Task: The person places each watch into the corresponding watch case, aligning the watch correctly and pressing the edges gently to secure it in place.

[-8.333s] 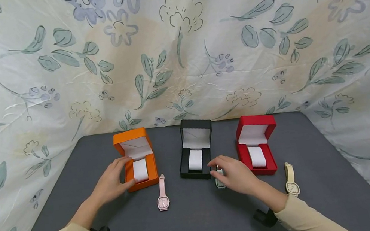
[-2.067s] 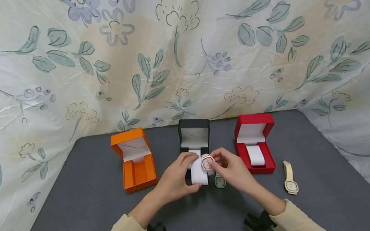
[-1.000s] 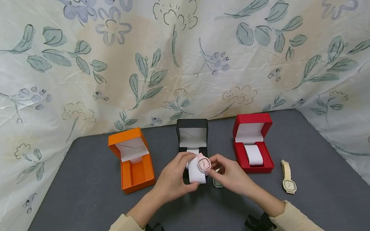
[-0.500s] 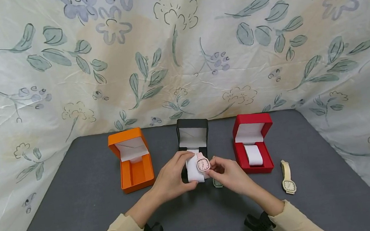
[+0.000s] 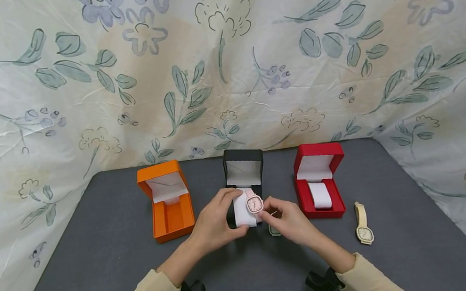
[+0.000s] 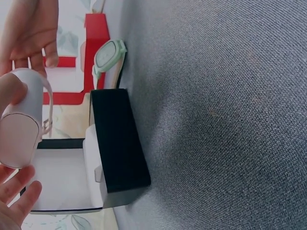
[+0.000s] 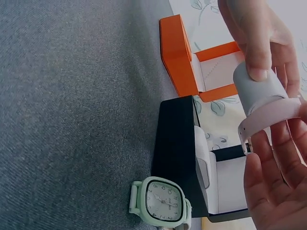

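Observation:
Over the black watch box, my left hand grips a white watch cushion between thumb and fingers. A pink wristwatch lies over the right end of this cushion, dial facing up. My right hand holds the watch by its lower edge and strap. In the right wrist view, the pink strap hangs partly round the cushion with its buckle end loose. A mint green watch lies beside the black box, mostly hidden under my right hand in the head view.
The open orange box at left has no cushion in it. An open red box at right holds a white cushion. A cream watch lies on the grey table farther right. Floral cloth hangs behind.
Since the earliest frame, the cushion has left the orange box and the pink watch has left the table. Lately both hands, with cushion and watch, have risen slightly in the head view.

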A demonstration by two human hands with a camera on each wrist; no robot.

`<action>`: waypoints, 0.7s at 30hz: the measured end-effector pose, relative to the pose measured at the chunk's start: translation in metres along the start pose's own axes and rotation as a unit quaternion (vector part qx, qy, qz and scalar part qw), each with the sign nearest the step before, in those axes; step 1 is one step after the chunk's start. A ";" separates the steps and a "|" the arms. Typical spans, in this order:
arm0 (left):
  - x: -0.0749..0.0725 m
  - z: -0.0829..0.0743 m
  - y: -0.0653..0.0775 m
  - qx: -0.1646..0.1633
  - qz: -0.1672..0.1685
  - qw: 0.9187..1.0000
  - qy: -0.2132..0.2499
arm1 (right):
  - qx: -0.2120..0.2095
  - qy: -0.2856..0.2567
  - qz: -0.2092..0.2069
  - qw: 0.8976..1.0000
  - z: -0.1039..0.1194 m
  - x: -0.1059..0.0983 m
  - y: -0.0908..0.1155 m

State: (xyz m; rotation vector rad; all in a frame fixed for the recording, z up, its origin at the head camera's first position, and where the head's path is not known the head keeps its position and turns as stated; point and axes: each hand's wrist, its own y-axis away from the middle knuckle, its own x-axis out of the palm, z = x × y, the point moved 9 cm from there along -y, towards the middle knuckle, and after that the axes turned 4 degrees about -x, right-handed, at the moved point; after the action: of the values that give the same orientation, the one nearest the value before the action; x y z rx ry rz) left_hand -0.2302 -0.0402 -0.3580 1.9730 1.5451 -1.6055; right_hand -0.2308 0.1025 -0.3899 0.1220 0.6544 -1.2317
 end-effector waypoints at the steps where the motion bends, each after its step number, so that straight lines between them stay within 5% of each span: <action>1: 0.000 0.000 0.000 0.000 -0.001 1.000 -0.001 | -0.006 0.002 0.002 1.000 0.001 0.000 0.000; 21: -0.001 -0.001 -0.001 0.002 -0.005 1.000 -0.014 | 0.016 -0.016 0.034 0.999 -0.002 0.003 0.003</action>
State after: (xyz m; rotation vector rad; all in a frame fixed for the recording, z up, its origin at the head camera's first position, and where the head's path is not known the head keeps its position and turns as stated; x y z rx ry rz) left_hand -0.2308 -0.0400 -0.3562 1.9398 1.5455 -1.6350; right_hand -0.2280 0.1022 -0.3938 0.1500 0.5988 -1.1773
